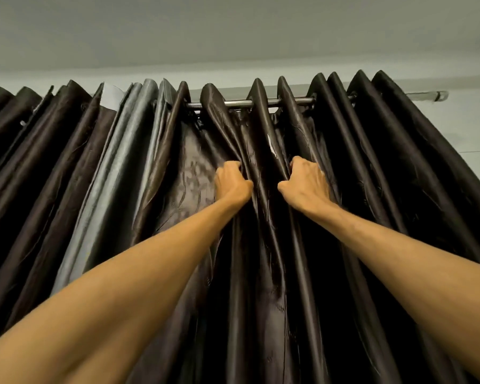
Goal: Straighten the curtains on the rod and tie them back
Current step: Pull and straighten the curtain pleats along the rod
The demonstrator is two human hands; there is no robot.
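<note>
The dark brown satin curtains (344, 189) hung bunched on the metal rod (283, 101). Left hand (232, 184) and right hand (306, 184) each clutched a fold just below the eyelets. The cloth looked soft, light and slippery, best gripped high by gathered pleats

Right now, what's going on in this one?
A person is reaching up with both bare arms into dark, shiny curtains that hang from a metal rod. The left hand and right hand each grip a neighbouring fold some way below the rod. The pleats sit unevenly: bare rod shows above the hands, while the folds further left are bunched tight. Nothing is tied back yet.
</note>
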